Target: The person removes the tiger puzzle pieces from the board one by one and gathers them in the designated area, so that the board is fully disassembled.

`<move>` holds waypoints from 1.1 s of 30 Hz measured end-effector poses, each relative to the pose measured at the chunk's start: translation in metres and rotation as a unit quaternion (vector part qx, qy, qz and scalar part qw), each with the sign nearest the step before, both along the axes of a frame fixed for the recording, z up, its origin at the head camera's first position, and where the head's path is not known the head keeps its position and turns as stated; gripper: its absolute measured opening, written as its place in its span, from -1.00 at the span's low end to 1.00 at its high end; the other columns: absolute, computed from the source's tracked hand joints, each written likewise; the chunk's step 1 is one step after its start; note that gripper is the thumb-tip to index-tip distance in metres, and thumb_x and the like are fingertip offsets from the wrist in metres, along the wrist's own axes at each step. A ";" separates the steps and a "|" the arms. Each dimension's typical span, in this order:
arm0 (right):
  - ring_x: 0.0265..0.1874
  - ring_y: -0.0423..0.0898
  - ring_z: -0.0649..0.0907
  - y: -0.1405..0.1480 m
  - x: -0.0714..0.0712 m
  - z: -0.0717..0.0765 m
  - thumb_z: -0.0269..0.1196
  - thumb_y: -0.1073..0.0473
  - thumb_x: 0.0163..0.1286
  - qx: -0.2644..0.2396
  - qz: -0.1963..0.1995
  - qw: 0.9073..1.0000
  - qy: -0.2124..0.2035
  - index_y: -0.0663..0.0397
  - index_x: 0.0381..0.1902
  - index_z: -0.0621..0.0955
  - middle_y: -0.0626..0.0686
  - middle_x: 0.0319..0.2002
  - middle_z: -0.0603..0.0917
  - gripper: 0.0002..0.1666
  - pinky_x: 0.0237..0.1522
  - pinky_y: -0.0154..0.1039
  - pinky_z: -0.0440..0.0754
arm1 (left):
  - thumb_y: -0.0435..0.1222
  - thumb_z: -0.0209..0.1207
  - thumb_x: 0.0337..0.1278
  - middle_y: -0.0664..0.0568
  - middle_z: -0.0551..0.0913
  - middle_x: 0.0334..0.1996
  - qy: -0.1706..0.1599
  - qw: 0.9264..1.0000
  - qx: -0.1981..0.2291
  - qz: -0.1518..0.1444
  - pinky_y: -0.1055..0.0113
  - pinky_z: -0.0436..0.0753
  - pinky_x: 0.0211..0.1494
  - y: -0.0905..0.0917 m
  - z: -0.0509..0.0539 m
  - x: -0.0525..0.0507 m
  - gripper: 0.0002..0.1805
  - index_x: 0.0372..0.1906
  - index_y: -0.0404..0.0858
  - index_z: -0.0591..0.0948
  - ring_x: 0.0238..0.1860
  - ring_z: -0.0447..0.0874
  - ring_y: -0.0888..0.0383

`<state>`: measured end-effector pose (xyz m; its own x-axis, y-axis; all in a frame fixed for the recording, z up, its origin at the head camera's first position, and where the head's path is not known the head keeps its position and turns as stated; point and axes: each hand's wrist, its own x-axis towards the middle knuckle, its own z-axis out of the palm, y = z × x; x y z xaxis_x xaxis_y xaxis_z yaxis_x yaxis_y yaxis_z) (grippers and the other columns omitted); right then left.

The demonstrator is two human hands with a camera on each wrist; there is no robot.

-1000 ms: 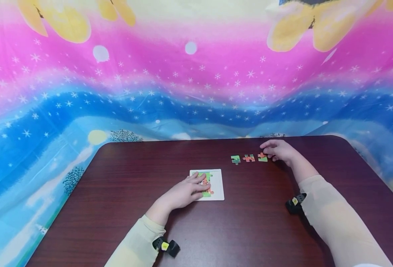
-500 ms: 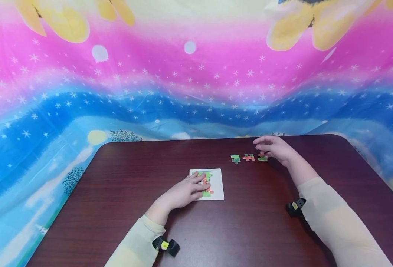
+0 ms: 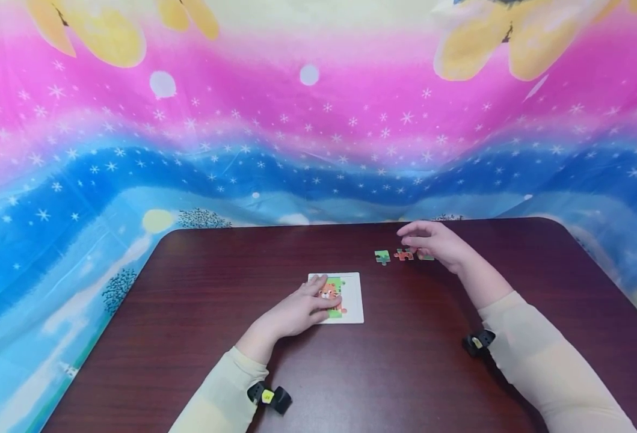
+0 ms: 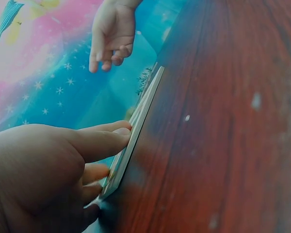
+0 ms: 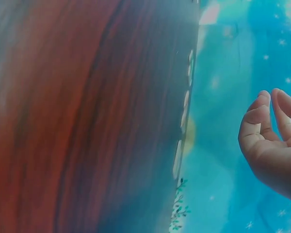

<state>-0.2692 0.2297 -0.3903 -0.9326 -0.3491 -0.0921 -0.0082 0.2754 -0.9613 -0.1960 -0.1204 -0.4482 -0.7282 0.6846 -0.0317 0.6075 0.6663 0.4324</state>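
Note:
A white puzzle tray (image 3: pixel 353 299) lies on the table, its left part filled with a tiger picture (image 3: pixel 331 292) on green. My left hand (image 3: pixel 291 311) rests on the tray's left side with fingers spread; in the left wrist view the fingers (image 4: pixel 104 141) touch its edge. Three loose pieces lie in a row behind and right of the tray: a green one (image 3: pixel 382 257), an orange one (image 3: pixel 403 255) and a green-edged one (image 3: pixel 426 257), partly covered. Over the right end of that row hovers my right hand (image 3: pixel 440 243), fingers loosely bent, holding nothing visible.
The dark wooden table (image 3: pixel 210 270) has rounded far corners. A colourful cloth (image 3: pixel 275 138) with snowflakes hangs behind it and along its sides. Black devices (image 3: pixel 479 343) are strapped at both wrists.
My right hand has moved left, from beside the rightmost piece to above it, towards the middle one. The left hand stays on the tray, its fingers shifted slightly, showing more of the tiger's face.

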 end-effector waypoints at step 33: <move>-0.46 -0.07 0.51 -0.064 0.015 0.011 0.25 0.31 0.45 -0.011 0.086 0.996 0.008 0.31 0.06 0.61 0.05 -0.31 0.60 -0.73 -0.36 -0.20 0.58 | -0.16 0.16 0.47 -0.31 0.00 0.59 -0.026 0.999 -0.019 0.025 -0.07 0.10 0.58 0.000 0.002 0.000 -0.55 0.39 0.04 0.56 0.61 -0.11 -0.19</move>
